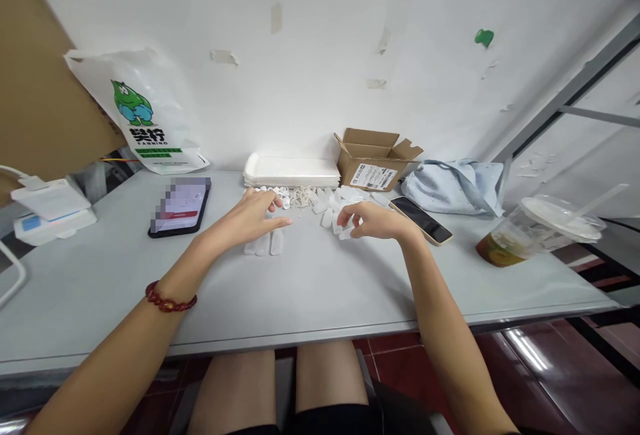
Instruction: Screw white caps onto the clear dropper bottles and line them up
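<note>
My left hand [257,216] is over the left side of the table, thumb stretched out and fingers apart, with nothing visible in it. Small round white caps [285,201] lie by its fingertips. Beneath and in front of it are several flat translucent plastic pieces [277,243] in a row, partly covered by the hand. My right hand [367,220] reaches down at a loose pile of similar translucent pieces [327,203]. Its fingers are bent but apart, and one piece [345,233] lies by the fingertips. Between the hands is a heap of small cream-coloured bits [301,197].
Behind stand a stack of white trays [295,171] and an open cardboard box [370,165]. To the right are a phone [423,220], a pale blue cloth bag [453,185] and a tilted drink cup [530,231]. Another phone [183,207], a white bag [145,108] and white chargers [53,208] are left.
</note>
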Demonstrator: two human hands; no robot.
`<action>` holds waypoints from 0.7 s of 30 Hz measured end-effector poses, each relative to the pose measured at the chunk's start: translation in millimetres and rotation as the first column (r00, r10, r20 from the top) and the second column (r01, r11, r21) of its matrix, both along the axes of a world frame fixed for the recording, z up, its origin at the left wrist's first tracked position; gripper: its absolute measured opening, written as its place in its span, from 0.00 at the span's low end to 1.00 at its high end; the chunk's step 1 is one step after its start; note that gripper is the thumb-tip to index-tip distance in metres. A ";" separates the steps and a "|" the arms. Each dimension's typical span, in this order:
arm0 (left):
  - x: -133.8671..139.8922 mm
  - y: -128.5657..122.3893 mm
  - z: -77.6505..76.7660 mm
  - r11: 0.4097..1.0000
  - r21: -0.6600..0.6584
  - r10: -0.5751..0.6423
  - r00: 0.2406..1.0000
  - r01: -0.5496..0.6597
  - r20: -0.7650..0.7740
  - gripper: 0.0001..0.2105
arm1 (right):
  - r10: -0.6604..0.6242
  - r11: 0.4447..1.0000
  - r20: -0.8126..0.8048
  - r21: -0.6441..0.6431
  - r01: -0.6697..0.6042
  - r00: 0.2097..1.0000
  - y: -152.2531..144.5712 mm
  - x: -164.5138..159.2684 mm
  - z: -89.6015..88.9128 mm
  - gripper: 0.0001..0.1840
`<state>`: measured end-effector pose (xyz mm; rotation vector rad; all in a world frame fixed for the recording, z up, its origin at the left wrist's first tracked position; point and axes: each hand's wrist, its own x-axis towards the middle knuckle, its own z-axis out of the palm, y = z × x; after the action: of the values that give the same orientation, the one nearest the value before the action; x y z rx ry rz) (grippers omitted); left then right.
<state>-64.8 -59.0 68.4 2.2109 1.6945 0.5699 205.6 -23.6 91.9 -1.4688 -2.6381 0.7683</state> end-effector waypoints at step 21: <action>13.3 8.7 -18.3 0.994 0.111 -0.003 1.000 0.002 0.012 0.14 | -0.071 0.985 -0.286 0.131 0.113 0.956 -0.4 -18.4 -9.6 0.14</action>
<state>-51.5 -50.3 50.1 2.2800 1.6922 0.6914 187.1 -24.0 82.3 -1.3250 -2.3448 0.6989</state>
